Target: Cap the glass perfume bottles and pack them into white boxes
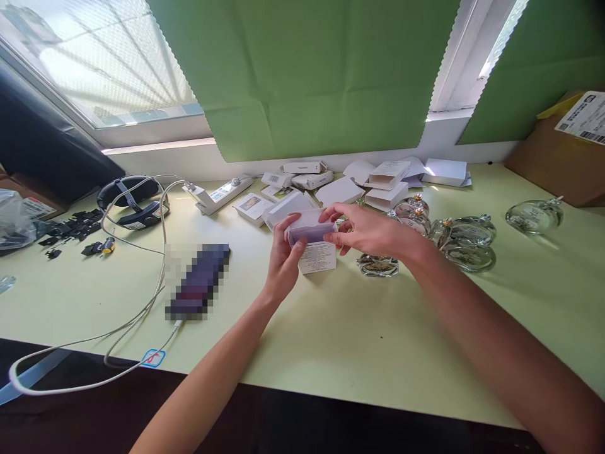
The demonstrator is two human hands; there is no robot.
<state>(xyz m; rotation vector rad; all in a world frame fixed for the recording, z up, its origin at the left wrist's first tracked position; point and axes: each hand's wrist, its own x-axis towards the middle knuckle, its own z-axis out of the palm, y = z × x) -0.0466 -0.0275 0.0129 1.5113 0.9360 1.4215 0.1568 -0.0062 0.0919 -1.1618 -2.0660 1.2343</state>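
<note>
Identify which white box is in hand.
The open white box held in the left hand, right hand at its opening; the other white boxes lie on the table beyond.

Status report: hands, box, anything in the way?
Left hand gripping white box; right hand at its opening. Box open, printed side showing. Glass bottles near right hand.

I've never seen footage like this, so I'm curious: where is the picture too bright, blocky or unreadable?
In the head view, the pale glass window looks partly washed out; in that view, square blocks coarsen the dark rectangular phone, and print on the held white cardboard box is too small to read.
</note>
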